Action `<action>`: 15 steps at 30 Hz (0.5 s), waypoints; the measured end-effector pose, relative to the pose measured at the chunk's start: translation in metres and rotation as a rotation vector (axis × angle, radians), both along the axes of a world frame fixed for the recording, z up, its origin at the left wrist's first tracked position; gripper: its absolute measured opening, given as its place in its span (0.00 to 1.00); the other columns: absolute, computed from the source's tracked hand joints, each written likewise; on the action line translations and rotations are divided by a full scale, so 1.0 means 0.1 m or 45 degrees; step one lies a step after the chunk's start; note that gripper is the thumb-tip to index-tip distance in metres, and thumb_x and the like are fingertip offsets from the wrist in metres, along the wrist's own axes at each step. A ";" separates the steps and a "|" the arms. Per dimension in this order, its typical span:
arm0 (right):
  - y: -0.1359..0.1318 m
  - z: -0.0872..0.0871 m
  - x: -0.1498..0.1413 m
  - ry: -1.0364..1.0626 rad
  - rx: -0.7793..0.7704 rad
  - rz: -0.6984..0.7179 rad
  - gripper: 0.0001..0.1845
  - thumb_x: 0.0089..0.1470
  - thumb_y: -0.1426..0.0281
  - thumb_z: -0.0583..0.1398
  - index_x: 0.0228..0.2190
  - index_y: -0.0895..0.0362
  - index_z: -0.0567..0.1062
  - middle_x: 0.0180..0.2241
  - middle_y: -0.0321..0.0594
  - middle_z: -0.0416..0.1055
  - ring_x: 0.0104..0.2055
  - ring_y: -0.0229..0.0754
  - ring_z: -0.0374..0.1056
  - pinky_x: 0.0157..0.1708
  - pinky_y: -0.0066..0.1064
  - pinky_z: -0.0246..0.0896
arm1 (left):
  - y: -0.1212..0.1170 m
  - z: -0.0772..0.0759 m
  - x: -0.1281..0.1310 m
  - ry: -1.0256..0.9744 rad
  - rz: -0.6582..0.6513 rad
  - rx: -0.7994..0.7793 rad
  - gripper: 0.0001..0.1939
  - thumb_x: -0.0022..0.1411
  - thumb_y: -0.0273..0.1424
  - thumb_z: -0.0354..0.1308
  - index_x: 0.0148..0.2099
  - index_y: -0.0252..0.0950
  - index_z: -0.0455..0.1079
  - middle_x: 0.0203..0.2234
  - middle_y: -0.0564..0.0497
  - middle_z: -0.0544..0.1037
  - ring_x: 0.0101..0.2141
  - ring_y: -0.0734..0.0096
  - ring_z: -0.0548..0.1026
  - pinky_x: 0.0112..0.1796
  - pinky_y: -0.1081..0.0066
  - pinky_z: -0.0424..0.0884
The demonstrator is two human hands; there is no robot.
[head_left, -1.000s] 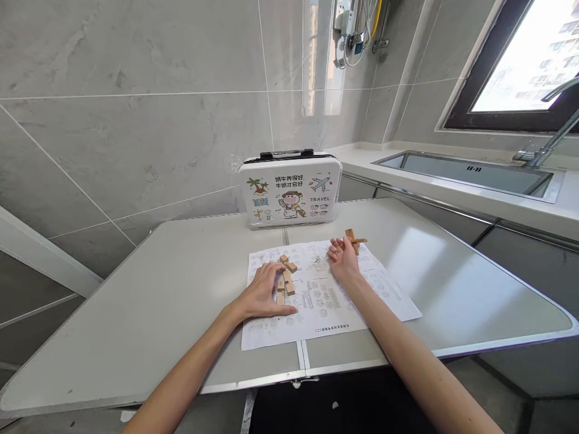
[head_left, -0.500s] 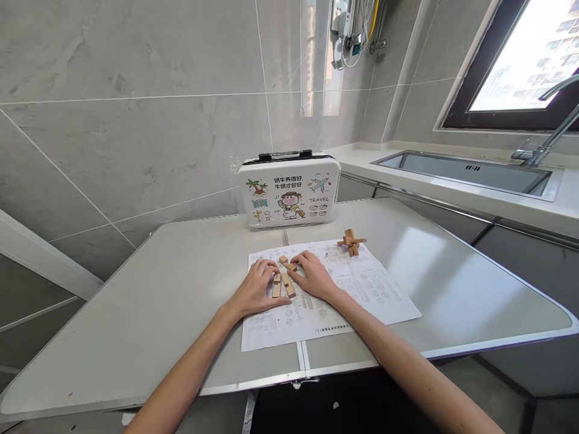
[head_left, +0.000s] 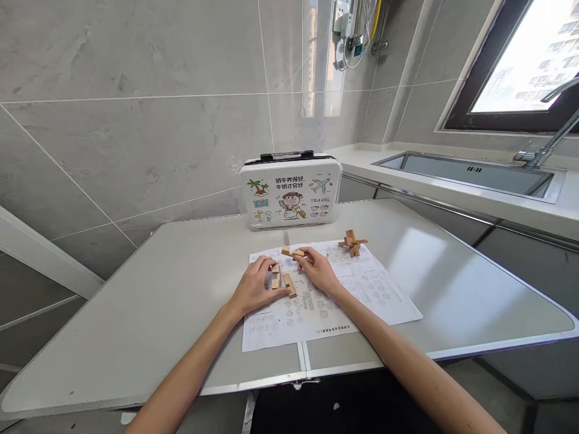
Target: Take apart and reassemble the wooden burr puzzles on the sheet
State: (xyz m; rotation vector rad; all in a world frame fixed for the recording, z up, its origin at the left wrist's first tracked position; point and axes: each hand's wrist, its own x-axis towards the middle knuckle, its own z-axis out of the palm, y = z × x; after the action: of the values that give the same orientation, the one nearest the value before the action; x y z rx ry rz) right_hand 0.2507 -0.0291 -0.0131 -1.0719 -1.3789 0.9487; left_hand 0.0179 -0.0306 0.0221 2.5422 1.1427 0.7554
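Between the thumb and fingers of my right hand (head_left: 320, 269) is a notched wooden puzzle piece (head_left: 286, 251), raised over the far part of the printed sheet (head_left: 344, 310). My left hand (head_left: 256, 286) is curled around a second notched wooden piece (head_left: 275, 282), with its fingertips at the far end. A third notched piece (head_left: 289, 285) lies slanted on the paper, and my left thumb reaches to its side. Farther back at the right, an assembled wooden burr puzzle (head_left: 352, 242) sits on the sheet's edge.
A white travel case (head_left: 292, 193) with cartoon prints stands upright at the back of the folding table (head_left: 181, 289). Behind it rises a grey tiled wall. To the right, a counter holds a sink (head_left: 470, 172) with a faucet (head_left: 545, 144).
My right hand has picked up its wooden piece and turned it more sideways. The piece by my left hand has shifted away from me, and that hand has closed slightly.
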 end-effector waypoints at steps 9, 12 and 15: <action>-0.10 0.09 -0.03 -0.181 0.248 0.014 0.12 0.61 0.62 0.65 0.46 0.49 0.81 0.41 0.40 0.82 0.35 0.44 0.74 0.37 0.37 0.70 | 0.05 -0.07 0.01 -0.087 0.195 -0.016 0.29 0.58 0.54 0.69 0.52 0.40 0.73 0.51 0.44 0.74 0.54 0.49 0.70 0.57 0.51 0.67; -0.13 0.10 -0.04 -0.191 0.341 0.061 0.11 0.62 0.64 0.65 0.46 0.48 0.83 0.41 0.39 0.82 0.36 0.44 0.74 0.37 0.37 0.69 | 0.06 -0.02 0.01 -0.269 0.190 -0.152 0.22 0.72 0.52 0.52 0.48 0.40 0.75 0.45 0.46 0.77 0.50 0.55 0.72 0.53 0.57 0.68; -0.14 0.11 -0.06 -0.205 0.401 0.130 0.10 0.62 0.64 0.64 0.44 0.48 0.83 0.40 0.39 0.82 0.38 0.45 0.75 0.37 0.36 0.68 | 0.07 0.00 0.02 -0.427 0.114 -0.396 0.28 0.77 0.51 0.42 0.42 0.39 0.76 0.36 0.48 0.78 0.39 0.61 0.73 0.45 0.63 0.69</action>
State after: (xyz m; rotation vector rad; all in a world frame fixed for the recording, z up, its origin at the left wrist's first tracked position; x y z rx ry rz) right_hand 0.2448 -0.0434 -0.0025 -0.8591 -1.6659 0.6986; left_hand 0.0195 -0.0234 0.0223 2.0317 1.1601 0.9045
